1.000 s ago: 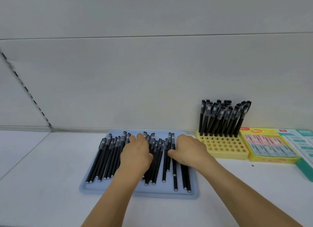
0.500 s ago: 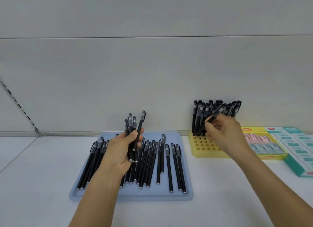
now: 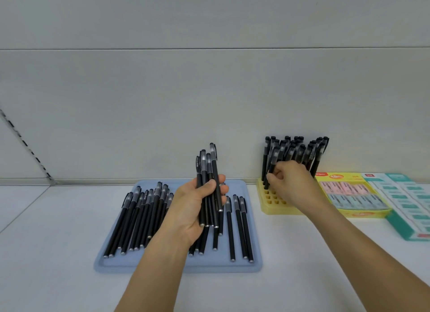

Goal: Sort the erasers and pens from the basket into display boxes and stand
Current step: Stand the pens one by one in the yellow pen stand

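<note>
1. Underneath everything, a white shelf [image 3: 58, 253] carries a blue tray [image 3: 254, 225] at its middle, with loose pens [image 3: 139, 218] lying in it.
2. Along the back right edge stand a teal box [image 3: 400, 225], a yellow eraser box [image 3: 349, 195] and a yellow stand [image 3: 270, 204] – its back rows filled with upright pens.
3. Above the tray, the left hand [image 3: 193, 209] grips a bundle [image 3: 209, 183] of pens.
4. Over the stand, the right hand [image 3: 290, 183] pinches one pen [image 3: 272, 165] – tip down at a hole.

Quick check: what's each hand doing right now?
Left hand: grips a bundle of black pens.
Right hand: pinches one pen at the yellow stand.
</note>
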